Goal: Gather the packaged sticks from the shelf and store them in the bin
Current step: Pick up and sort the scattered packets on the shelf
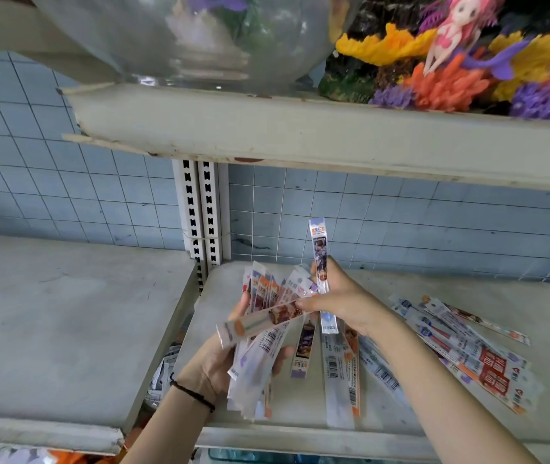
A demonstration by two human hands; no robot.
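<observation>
Plastic-wrapped sticks [262, 291] fan out, gripped by the left hand [215, 361], while the right hand [342, 298] pinches two more.

The grey shelf [467, 289] carries loose packaged sticks [487, 363] lying flat, fanned from its middle toward the right, some reaching its front edge.

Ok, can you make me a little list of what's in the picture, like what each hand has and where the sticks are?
left hand: holds a fanned bundle of sticks
right hand: grips one upright stick, pinches a crosswise stick over the bundle
loose sticks: lying on the lower shelf, right of the hands
upper shelf: glass bowl and coral ornament
bin: not in view
</observation>
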